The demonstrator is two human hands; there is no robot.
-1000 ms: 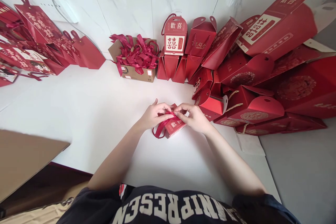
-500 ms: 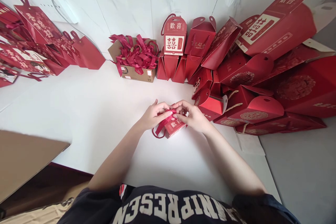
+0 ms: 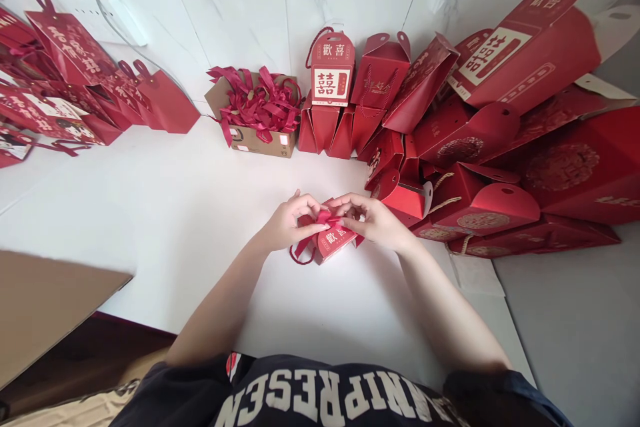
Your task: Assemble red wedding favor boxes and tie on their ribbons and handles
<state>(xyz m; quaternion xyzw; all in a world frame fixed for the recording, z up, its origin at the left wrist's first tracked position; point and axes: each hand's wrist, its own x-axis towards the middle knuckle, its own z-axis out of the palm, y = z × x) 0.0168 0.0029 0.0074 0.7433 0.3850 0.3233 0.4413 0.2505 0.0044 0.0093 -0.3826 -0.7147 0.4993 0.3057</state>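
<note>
A small red gift box point(image 3: 336, 240) with pale characters lies on the white table in front of me, its red cord handle looping out at the left. Across its top runs a red ribbon point(image 3: 325, 216), gathered into what looks like a bow. My left hand point(image 3: 294, 219) pinches the ribbon's left side between thumb and fingers. From the other side, my right hand point(image 3: 373, 220) grips the ribbon's right part, thumb and fingers closed on it. The fingers partly cover the knot and the back of the box.
A cardboard box point(image 3: 267, 141) full of red ribbons stands at the wall. Red gift boxes point(image 3: 475, 147) are piled at the right, and several red gift bags point(image 3: 75, 73) stand at the far left. A cardboard flap point(image 3: 55, 307) juts over the near left table edge.
My hands have drawn slightly apart, the right one moving a little to the right. More of the ribbon's middle and the box's characters now show.
</note>
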